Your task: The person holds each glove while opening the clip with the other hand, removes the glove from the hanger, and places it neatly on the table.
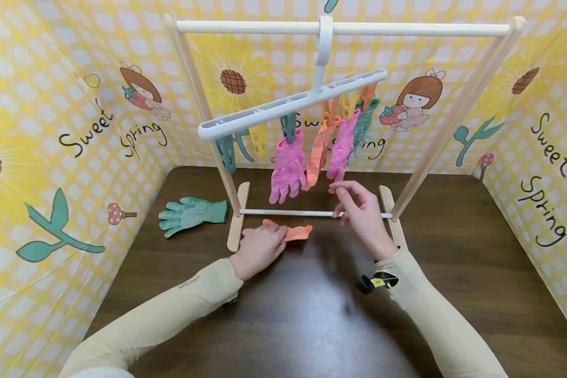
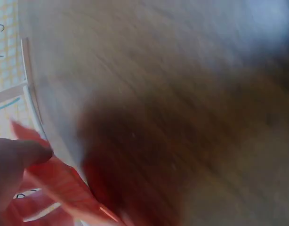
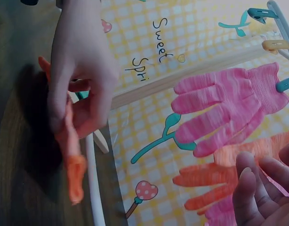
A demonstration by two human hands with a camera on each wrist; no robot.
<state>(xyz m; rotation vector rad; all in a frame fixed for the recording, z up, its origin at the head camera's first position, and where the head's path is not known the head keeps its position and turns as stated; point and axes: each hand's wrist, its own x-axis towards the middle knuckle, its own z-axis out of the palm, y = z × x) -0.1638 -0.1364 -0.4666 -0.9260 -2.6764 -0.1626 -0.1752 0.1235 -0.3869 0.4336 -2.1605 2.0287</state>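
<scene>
My left hand [image 1: 260,247] pinches an orange knit glove [image 1: 298,232] low over the table, its cuff sticking out to the right. In the left wrist view the thumb presses on the orange fabric [image 2: 64,183]. My right hand [image 1: 361,210] is held up with loosely bent fingers and nothing in them, just below a hanging pink glove [image 1: 343,147]. Left of that one hang an orange glove [image 1: 317,157] and another pink glove [image 1: 288,168]. Behind them a green glove [image 1: 365,126] is clipped at the hanger's far end.
A grey clip hanger [image 1: 260,111] hangs slantwise from the white rail [image 1: 406,29] of a wooden stand. A green clip [image 1: 226,153] and a yellow clip [image 1: 257,140] dangle without gloves. Another green glove [image 1: 191,214] lies flat on the table by the stand's left foot [image 1: 238,220].
</scene>
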